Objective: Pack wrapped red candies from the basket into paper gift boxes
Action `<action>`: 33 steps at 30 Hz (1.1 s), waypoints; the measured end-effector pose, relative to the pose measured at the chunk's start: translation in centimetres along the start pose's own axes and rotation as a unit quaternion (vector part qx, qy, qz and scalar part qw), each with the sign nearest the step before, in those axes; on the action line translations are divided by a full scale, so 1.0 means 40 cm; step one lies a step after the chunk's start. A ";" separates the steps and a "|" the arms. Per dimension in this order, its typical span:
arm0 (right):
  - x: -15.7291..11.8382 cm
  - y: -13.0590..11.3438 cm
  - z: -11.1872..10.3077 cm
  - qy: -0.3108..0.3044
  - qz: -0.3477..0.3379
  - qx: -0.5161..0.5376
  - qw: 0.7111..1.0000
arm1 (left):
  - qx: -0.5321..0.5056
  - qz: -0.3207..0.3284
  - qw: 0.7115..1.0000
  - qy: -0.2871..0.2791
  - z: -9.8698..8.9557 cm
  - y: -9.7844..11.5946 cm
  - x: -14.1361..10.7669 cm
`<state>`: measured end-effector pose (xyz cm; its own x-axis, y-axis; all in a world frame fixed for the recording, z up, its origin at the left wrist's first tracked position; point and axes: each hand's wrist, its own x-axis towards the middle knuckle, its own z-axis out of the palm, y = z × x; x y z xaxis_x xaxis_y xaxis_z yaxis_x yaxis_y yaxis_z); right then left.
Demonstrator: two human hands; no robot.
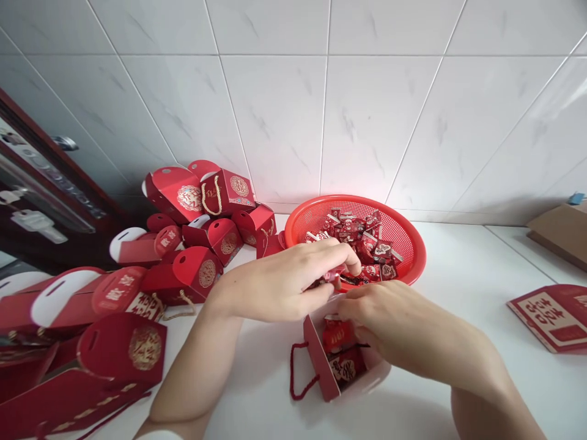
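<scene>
An open red gift box with a dark red cord handle stands on the white counter, wrapped candies inside it. My left hand, palm partly turned inward, is curled around a few red-wrapped candies between the box and the basket. At the box's opening is my right hand, its fingers bent down and closed beside a bright red packet. Its fingertips are partly hidden, so what they hold cannot be made out. Just behind both hands, a red plastic basket contains many wrapped candies.
Several red gift boxes crowd the left side, some with rope handles. A flat red box lies at the right, with a brown cardboard box behind it. White tiled wall rises at the back; a dark door with keys is at left.
</scene>
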<state>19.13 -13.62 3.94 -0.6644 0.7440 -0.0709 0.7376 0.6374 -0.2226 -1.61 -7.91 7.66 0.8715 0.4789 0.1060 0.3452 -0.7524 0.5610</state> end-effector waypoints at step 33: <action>-0.032 0.026 -0.080 0.166 0.058 0.260 0.950 | -0.035 -0.092 0.995 0.007 0.024 -0.014 0.026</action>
<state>21.15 -13.28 6.92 -0.4447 0.8801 0.1663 0.5872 0.4267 -0.6879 -0.57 -7.41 6.66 0.7912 0.6116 0.0079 0.4718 -0.6185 0.6284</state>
